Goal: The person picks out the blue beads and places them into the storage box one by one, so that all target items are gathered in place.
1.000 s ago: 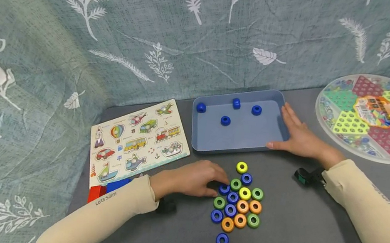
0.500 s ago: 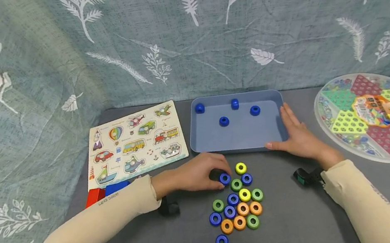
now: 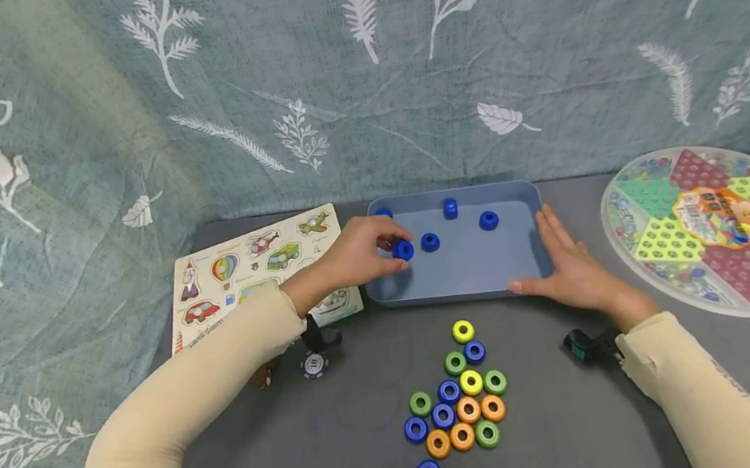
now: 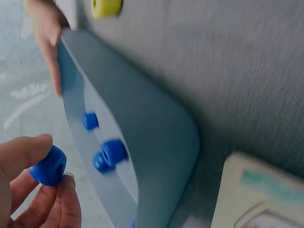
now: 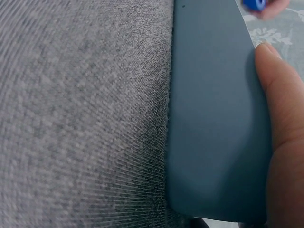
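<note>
My left hand [image 3: 360, 249] pinches a blue ring bead [image 3: 403, 250] between thumb and fingertips, above the left end of a blue-grey tray [image 3: 487, 260]. The left wrist view shows that bead [image 4: 49, 166] held clear of the tray's rim. Several other blue beads [image 3: 429, 242] lie in the tray, one partly hidden by my left hand. My right hand [image 3: 573, 273] rests against the tray's right end, fingers straight along the side and thumb at the front edge. In front of the tray, a cluster of green, orange, yellow [image 3: 471, 383] and blue beads lies on the dark cloth.
A wooden vehicle puzzle board [image 3: 224, 270] lies at the left, partly under my left sleeve. A poker chip [image 3: 314, 365] is beside that wrist. At the far right sits a round Chinese checkers board [image 3: 721, 225] with marbles. A leaf-patterned curtain [image 3: 398, 76] hangs behind.
My left hand took a blue bead from the cluster, lifted it and carried it up and leftward over the tray. My right hand has stayed at the tray's right end.
</note>
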The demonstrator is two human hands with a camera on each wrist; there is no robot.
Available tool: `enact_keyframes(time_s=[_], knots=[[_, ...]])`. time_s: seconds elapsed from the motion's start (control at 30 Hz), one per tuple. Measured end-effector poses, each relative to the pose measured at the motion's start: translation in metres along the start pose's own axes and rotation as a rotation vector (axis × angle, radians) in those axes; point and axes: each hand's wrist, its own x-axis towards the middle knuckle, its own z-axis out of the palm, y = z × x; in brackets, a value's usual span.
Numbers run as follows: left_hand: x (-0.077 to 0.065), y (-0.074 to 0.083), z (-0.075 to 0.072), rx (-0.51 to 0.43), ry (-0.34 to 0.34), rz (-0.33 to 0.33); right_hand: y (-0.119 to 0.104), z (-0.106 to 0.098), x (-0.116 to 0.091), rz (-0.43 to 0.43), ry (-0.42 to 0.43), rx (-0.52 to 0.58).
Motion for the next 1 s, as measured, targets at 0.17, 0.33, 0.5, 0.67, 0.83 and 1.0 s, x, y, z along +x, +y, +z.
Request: enact_keyframes(time_s=[0.17,0.33,0.5,0.67,0.83,1.0], knots=[[0.013,-0.014,-0.002,0.009,0.024,-0.089,0.002,0.005,0.001,0.008,-0.009,-0.007],[0.018,-0.017,-0.006,-0.047,0.043,-0.152,0.002,0.006,0.002,-0.015,-0.001,0.001],[0.011,-0.006,0.000,-0.052,0.050,-0.024,0.001,0.001,0.000,-0.017,0.004,0.012],[-0.009,0.018,0.031,0.070,-0.133,0.232,0.000,-0.001,0.000,-0.016,0.003,-0.004],[-0.021,0.039,0.063,0.168,-0.348,0.387,-0.002,-0.001,0.000,-0.008,0.001,-0.010],[-0.018,0.051,0.081,0.255,-0.402,0.420,0.000,0.000,0.000,-0.002,-0.006,-0.014]])
